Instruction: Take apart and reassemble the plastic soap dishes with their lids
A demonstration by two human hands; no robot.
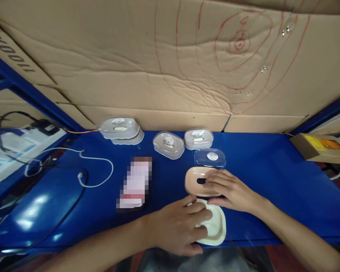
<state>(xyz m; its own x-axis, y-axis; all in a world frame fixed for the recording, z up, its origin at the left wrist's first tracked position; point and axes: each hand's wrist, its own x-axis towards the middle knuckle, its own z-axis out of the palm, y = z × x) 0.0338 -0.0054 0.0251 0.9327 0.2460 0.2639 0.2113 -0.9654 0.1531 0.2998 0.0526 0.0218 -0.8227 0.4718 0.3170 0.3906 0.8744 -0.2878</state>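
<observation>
A pale cream-green dish [221,226] with a raised rim lies at the table's front edge. My left hand [181,226] is over its left side, fingers spread and reaching across its inside; whether they press on it is hidden. Just behind lies a peach-coloured oval dish [192,183] with a dark oval hole in its middle. My right hand [232,190] is on its right end, fingers over the inside and thumb at the near rim. Behind that sits a clear oval lid [202,156] with a round white sticker.
Grey lidded boxes stand at the back: a stack [121,130] on the left, one box [168,145] mid-table and another box [198,139] beside it. A blurred-out phone [136,181] lies left of my hands. Cables [112,170] trail at left; a cardboard box [323,147] is right.
</observation>
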